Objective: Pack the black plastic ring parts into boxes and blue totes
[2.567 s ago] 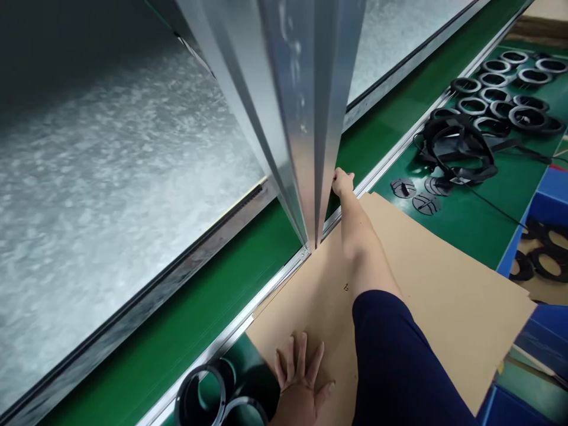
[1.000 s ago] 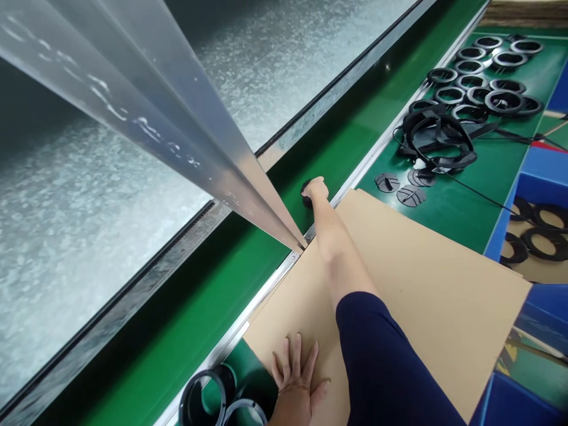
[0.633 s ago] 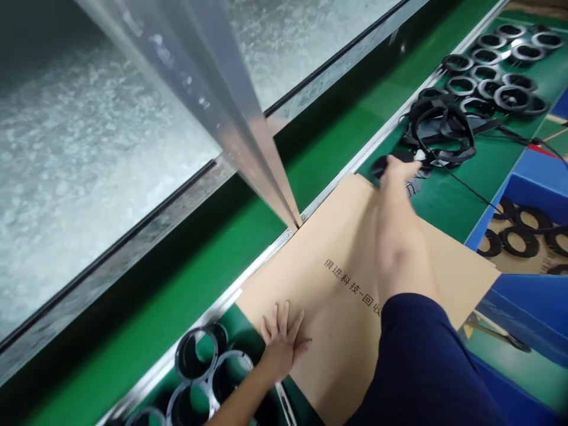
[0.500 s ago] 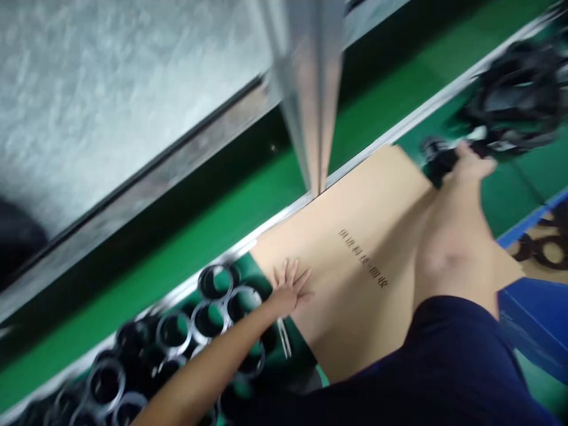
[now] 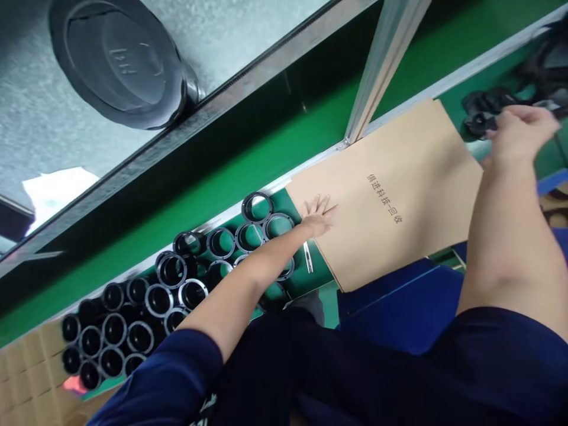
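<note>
My left hand (image 5: pixel 318 218) lies flat with spread fingers on the near-left part of a brown cardboard sheet (image 5: pixel 426 171) printed with dark characters. At the upper right, past the sheet's far end, my right hand (image 5: pixel 523 133) has curled fingers and is slightly blurred. What it holds, if anything, cannot be made out. Beside its fingers are small black parts (image 5: pixel 481 112). Below my left hand, tweezers (image 5: pixel 307 258) lie on the green bench top. Several open black rings or tubes (image 5: pixel 220 243) stand left of the sheet, partly hidden behind my left forearm.
A metal post (image 5: pixel 377 71) rises at the sheet's back edge. Behind it runs a green ledge (image 5: pixel 248 142), with a round dark lid-like object (image 5: pixel 119 59) on the grey surface beyond. Blue boxes (image 5: pixel 399 296) sit below the bench. Brown cartons (image 5: pixel 26 378) are at lower left.
The view has shifted, bringing more of the tubes and the round dark object into sight. My right hand has moved right and its fingers have curled. My left hand stays on the cardboard.
</note>
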A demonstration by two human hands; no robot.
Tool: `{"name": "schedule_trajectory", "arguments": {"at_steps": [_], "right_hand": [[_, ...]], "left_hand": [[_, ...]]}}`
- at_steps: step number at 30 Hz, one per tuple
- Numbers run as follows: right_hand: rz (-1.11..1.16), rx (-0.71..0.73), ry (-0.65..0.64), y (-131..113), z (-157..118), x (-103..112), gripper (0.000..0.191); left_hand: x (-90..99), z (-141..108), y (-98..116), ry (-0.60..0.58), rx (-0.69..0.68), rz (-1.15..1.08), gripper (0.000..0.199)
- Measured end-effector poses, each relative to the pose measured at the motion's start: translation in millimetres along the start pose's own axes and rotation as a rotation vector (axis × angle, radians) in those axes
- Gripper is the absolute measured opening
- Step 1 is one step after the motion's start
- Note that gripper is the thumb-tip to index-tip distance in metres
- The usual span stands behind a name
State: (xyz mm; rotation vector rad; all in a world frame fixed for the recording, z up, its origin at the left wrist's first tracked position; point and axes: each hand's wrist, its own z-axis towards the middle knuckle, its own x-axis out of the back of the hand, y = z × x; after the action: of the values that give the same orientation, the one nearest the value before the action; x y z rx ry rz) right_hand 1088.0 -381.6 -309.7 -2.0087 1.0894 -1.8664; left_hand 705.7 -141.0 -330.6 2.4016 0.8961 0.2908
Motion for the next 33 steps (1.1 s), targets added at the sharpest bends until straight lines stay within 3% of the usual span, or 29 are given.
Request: {"name": "schedule_trajectory", "arguments": {"at_steps": [4, 6, 9, 12, 15, 17, 20, 24, 28, 30, 33], "right_hand": [[-0.212, 0.033, -0.429, -67, -123, 30, 0.019], [-0.295, -0.024, -0.602, -82, -196, 45, 0.023], [-0.329, -0.066, -0.737, -85, -311, 58, 0.011], [-0.299, -0.078, -0.866, -75, -417, 61, 0.003], [-0.192, -0.130, -1.025, -62, -498, 66, 0.007], [-0.173, -0.139, -1.050, -56, -537, 78, 0.007], [-0.182, -0.144, -0.955, -52, -570, 111, 0.003], [-0.163, -0.265, -0.688, -55, -592, 171, 0.006], [-0.188, -0.298, -0.502, -54, -614, 218, 0.010], [-0.172, -0.309, -0.475, -49, -628, 241, 0.009], [-0.136, -0.333, -0.482, -39, -653, 288, 0.010]], "left_hand": [[10.9, -62, -15, 0.382, -0.196, -0.099, 0.061], [8.4, -111, -31, 0.530, -0.279, -0.176, 0.054], [-10.7, -198, -64, 0.643, -0.283, -0.262, 0.049], [-45.6, -284, -104, 0.653, -0.223, -0.306, 0.052], [-85.9, -356, -146, 0.635, -0.165, -0.287, 0.052], [-110.5, -395, -167, 0.627, -0.135, -0.277, 0.050], [-140.3, -439, -185, 0.605, -0.133, -0.292, 0.044], [-171.1, -461, -200, 0.558, -0.197, -0.369, 0.035], [-197.5, -427, -203, 0.492, -0.276, -0.415, 0.030], [-208.3, -411, -181, 0.484, -0.347, -0.409, 0.033], [-218.7, -402, -119, 0.422, -0.462, -0.368, 0.038]]}}
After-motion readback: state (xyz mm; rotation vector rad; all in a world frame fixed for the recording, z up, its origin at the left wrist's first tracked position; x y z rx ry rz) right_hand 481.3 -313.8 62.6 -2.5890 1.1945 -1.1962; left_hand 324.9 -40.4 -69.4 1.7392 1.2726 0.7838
